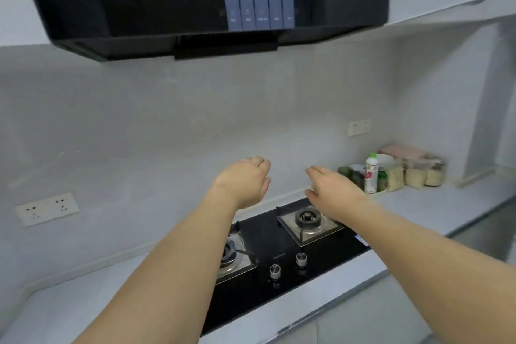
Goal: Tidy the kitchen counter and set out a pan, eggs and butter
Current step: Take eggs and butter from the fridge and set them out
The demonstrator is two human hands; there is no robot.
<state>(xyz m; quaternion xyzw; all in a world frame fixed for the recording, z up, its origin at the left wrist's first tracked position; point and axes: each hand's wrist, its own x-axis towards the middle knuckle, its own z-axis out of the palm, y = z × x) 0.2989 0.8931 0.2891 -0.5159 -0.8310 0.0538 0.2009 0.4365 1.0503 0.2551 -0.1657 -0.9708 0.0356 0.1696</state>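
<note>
Both my arms reach forward over a black glass gas hob (268,240) set into the pale kitchen counter (435,209). My left hand (245,181) hangs in the air above the hob's back edge, fingers loosely curled, holding nothing. My right hand (332,190) hovers over the right burner (308,219), also relaxed and empty. The left burner (231,257) is partly hidden by my left forearm. No pan, eggs or butter appear in view.
A black range hood (212,19) hangs overhead. At the counter's back right stand a white bottle with a green cap (371,173), dark jars (351,173) and clear containers of dry food (413,170). Two knobs (287,265) sit at the hob's front. Wall sockets (47,208) are at left.
</note>
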